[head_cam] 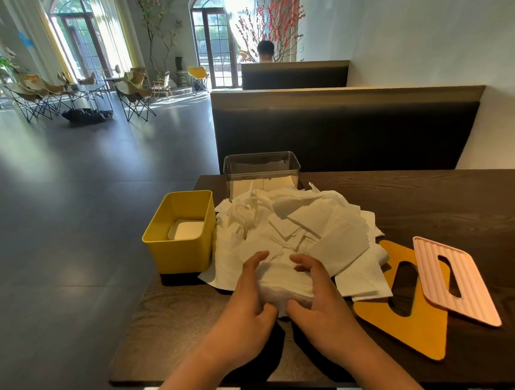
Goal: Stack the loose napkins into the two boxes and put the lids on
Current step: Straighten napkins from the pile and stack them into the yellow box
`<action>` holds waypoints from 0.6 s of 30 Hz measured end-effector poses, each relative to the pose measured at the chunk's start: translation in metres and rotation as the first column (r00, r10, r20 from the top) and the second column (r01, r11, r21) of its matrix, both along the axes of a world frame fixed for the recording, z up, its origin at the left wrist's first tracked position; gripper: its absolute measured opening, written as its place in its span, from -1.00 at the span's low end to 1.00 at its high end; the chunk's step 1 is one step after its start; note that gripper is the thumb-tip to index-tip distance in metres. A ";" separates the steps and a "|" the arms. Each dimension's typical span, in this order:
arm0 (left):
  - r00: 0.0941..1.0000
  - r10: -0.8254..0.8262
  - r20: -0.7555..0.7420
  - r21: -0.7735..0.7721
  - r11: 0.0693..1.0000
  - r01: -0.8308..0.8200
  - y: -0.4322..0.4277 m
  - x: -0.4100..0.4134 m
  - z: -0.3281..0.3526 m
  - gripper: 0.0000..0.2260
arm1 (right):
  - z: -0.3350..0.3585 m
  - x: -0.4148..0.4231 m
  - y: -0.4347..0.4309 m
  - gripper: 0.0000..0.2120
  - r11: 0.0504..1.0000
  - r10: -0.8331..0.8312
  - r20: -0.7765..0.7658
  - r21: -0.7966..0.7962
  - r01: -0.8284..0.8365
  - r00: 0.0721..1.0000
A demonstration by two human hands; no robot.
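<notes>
Nearest the camera, the left hand and right hand grasp a small stack of white napkins from either side, fingers curled over its top and thumbs tucked at its near edge. The stack sits at the near edge of a loose pile of napkins spread over the middle of the dark wooden table. To the right of the hands a yellow lid lies flat on the table, its far corner under the pile's edge, and a pink lid lies partly on top of it; each has a slot. Left of the pile, touching it, stands a yellow box at the table's left edge with a few napkins on its bottom. Behind the pile stands a clear box, also holding a low layer of napkins. Beyond the table is a dark bench back.
</notes>
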State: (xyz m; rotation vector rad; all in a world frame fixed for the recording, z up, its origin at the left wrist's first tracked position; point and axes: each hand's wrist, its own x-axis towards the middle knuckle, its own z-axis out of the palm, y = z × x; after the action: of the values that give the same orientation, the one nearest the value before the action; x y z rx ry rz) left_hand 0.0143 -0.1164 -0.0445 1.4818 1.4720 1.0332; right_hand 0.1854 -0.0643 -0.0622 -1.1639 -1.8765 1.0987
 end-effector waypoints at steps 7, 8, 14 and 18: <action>0.999 -0.006 -0.045 -0.009 1.000 0.006 -0.003 -0.024 0.004 -0.30 | 0.013 0.004 0.003 -0.49 0.999 0.042 0.116 0.024 -0.045 0.992; 1.000 -0.001 -0.021 0.007 1.000 0.001 -0.003 -0.025 0.007 -0.31 | 0.018 0.005 0.005 -0.49 0.997 0.069 0.136 0.014 -0.072 0.988; 0.996 0.027 0.082 0.140 0.989 -0.038 0.002 -0.029 0.016 -0.32 | 0.043 0.000 0.011 -0.60 0.987 0.160 0.156 -0.032 -0.157 0.975; 0.992 0.064 0.109 0.162 0.983 -0.081 0.003 -0.029 0.014 -0.25 | 0.036 -0.010 0.007 -0.58 0.986 0.080 -0.144 -0.132 -0.099 0.986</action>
State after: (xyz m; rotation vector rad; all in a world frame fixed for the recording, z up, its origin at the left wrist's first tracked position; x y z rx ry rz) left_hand -0.0146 -0.1138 -0.0308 1.4741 1.4033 1.2850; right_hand 0.1758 -0.0573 -0.0259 -1.0583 -1.7835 1.3436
